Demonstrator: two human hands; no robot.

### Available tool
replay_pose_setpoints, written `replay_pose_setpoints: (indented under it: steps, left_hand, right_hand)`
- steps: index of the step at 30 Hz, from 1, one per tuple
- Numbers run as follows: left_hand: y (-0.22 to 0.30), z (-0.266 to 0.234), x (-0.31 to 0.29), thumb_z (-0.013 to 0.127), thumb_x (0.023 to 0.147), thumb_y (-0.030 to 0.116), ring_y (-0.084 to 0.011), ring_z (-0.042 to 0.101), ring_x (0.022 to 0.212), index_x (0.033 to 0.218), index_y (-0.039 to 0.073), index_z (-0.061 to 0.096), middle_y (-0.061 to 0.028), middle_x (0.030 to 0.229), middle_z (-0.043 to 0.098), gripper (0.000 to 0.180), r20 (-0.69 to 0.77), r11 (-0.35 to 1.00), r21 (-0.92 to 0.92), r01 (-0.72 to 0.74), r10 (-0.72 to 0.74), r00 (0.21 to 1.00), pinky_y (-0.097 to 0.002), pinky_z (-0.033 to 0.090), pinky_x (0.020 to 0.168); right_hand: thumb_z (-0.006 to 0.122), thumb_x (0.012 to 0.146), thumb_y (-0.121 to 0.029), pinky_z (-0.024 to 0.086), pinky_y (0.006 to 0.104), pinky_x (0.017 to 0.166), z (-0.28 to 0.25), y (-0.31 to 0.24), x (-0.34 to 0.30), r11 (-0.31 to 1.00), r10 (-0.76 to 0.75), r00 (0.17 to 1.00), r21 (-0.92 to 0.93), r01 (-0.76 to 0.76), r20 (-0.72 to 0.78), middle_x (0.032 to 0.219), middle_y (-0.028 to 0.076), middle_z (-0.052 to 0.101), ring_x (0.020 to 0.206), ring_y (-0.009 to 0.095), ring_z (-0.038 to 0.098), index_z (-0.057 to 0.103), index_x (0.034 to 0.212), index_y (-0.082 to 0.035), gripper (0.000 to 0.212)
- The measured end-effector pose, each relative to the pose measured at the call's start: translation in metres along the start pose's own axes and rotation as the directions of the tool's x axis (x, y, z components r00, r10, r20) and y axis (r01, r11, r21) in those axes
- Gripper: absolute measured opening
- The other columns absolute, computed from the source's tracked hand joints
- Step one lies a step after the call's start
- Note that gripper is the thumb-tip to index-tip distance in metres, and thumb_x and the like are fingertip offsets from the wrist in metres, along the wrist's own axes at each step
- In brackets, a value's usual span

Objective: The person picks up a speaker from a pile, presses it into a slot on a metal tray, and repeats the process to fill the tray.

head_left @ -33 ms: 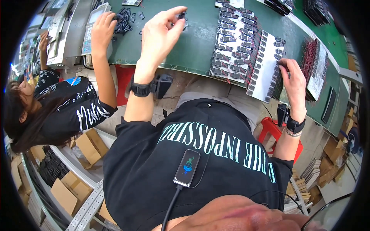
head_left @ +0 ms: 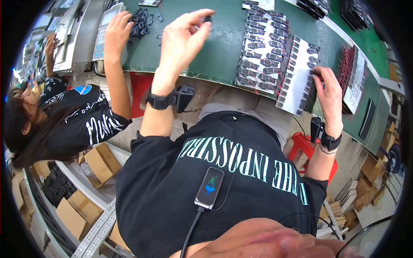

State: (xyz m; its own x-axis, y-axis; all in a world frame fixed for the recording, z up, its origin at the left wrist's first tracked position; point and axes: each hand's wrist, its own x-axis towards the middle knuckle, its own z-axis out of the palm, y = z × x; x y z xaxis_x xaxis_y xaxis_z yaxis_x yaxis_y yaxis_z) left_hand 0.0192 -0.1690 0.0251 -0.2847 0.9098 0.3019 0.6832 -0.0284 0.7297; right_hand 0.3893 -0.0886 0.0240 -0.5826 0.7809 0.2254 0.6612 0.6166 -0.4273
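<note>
My left hand (head_left: 183,41) is raised over the green table, with a small black rectangular part (head_left: 207,19) pinched between thumb and fingers. At the right edge of a white board (head_left: 296,71) is my right hand (head_left: 329,86). Its fingers bend together against the board's edge, hiding whatever lies between them. Small black parts line both long sides of this board. Left of it, another white board (head_left: 258,64) carries rows of small black modules (head_left: 269,69) with thin red and black wires.
A pile of black parts (head_left: 140,23) lies beside a co-worker's hand (head_left: 116,36) and a keypad machine (head_left: 101,43). More wired boards (head_left: 353,79) stand on the green table (head_left: 219,56) at right. A red stool (head_left: 303,148) is below; cardboard boxes (head_left: 101,163) sit at lower left.
My left hand has shifted slightly to the right, still pinching the small black part. My right hand stays at the board's edge.
</note>
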Motion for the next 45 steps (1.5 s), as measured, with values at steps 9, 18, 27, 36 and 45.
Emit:
replay_pose_setpoints:
  steps: [9,18,27,36,45]
  left_hand:
    - [0.032,0.001,-0.007,0.065,0.093,0.006,-0.0075,0.066,0.080,0.110,0.001,0.067,-0.0029,0.093,0.070,0.017,0.085,0.900,-0.422,0.112,-0.083,0.993,-0.0204,0.052,0.070]
    - [0.037,0.008,-0.010,0.066,0.093,0.005,-0.0192,0.072,0.084,0.109,-0.004,0.063,-0.0107,0.097,0.069,0.019,0.099,0.585,-0.799,0.138,-0.099,0.990,-0.0295,0.060,0.076]
    - [0.040,0.005,0.005,0.065,0.093,0.000,-0.0218,0.072,0.087,0.107,-0.006,0.062,-0.0138,0.097,0.070,0.016,0.142,0.564,-0.797,0.215,-0.171,0.975,-0.0310,0.061,0.077]
    - [0.026,0.014,0.008,0.064,0.094,-0.001,-0.0204,0.072,0.087,0.112,-0.008,0.064,-0.0145,0.099,0.070,0.020,0.156,0.584,-0.772,0.252,-0.211,0.965,-0.0292,0.060,0.077]
    - [0.054,0.043,-0.005,0.064,0.095,0.002,-0.0146,0.071,0.088,0.113,-0.004,0.067,-0.0103,0.100,0.072,0.020,0.240,0.650,-0.718,0.249,-0.105,0.965,-0.0252,0.059,0.077]
  right_hand:
    - [0.060,0.089,0.003,0.051,0.0346,0.080,0.006,-0.005,0.011,1.000,0.024,0.996,0.017,-0.026,0.083,0.100,0.015,0.061,0.092,0.031,0.064,0.059,0.109,0.000,0.020]
    - [0.058,0.087,0.004,0.049,0.0393,0.080,0.012,0.004,0.015,1.000,-0.007,0.991,-0.011,0.008,0.136,0.100,0.018,0.056,0.092,0.037,0.059,0.054,0.107,0.000,0.020]
    - [0.061,0.088,-0.001,0.049,0.0420,0.078,0.009,-0.004,0.038,0.994,-0.090,0.995,-0.062,0.092,0.044,0.097,0.018,0.055,0.091,0.039,0.058,0.053,0.104,0.000,0.018]
    - [0.063,0.087,0.002,0.050,0.0346,0.079,0.030,0.005,0.049,0.994,-0.096,0.995,0.055,0.094,0.020,0.097,0.015,0.059,0.089,0.032,0.062,0.058,0.105,0.000,0.019]
    - [0.064,0.091,0.001,0.050,0.0242,0.083,0.023,-0.109,0.041,0.742,0.166,0.973,0.670,-0.017,-0.159,0.099,0.004,0.067,0.090,0.010,0.063,0.066,0.103,0.002,0.012]
